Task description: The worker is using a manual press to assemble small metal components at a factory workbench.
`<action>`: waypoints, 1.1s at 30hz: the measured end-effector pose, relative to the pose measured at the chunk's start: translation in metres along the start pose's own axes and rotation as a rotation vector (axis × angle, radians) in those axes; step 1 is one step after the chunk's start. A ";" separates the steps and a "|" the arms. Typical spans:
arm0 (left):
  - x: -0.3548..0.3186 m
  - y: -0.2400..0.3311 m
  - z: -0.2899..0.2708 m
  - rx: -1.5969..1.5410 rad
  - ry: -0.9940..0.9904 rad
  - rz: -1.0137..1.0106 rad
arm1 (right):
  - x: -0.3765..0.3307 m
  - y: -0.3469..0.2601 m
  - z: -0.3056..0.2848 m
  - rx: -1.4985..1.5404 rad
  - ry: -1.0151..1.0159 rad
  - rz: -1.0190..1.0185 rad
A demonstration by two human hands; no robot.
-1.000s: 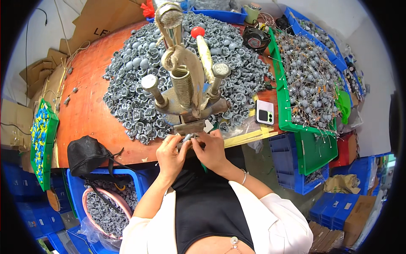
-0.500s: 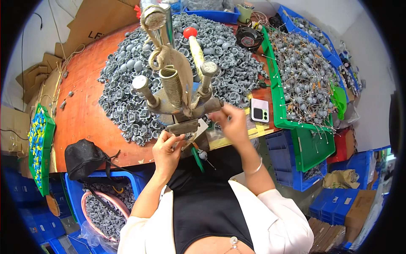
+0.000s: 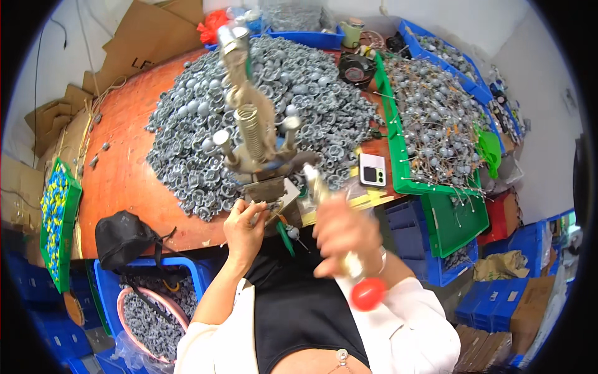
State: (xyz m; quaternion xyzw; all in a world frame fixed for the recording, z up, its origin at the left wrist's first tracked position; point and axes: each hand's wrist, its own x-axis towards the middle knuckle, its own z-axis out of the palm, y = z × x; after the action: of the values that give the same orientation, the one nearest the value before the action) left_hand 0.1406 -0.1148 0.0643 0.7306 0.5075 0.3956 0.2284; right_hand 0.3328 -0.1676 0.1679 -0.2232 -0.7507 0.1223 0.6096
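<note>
The lever is closed up in my right hand, which shows blurred; its red knob sticks out nearest me, in front of the tabletop. My left hand is at the middle of the front edge, thumb and fingertips drawn narrow just in front of the press; whether that grip holds anything is too small to tell. Beside it are a grey ball and a green strip. Between the press and the green tray along the right edge lies a phone. Behind the press spreads a heap of grey parts. A fan stands toward the far right corner.
</note>
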 end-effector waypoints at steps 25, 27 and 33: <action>0.084 -0.118 -0.218 -0.871 0.598 -0.101 | -0.049 0.104 -0.205 -1.588 0.174 0.816; 0.110 -0.179 -0.257 -0.610 0.722 -0.113 | -0.055 0.118 -0.219 -1.450 0.161 0.948; 0.104 -0.218 -0.182 -0.130 0.519 -0.107 | -0.036 0.129 -0.266 -0.783 0.651 0.544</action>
State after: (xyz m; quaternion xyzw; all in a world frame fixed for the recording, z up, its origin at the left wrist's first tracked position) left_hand -0.1115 0.0522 0.0462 0.5610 0.5603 0.5886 0.1578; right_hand 0.6210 -0.0959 0.1384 -0.6434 -0.4294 -0.0871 0.6278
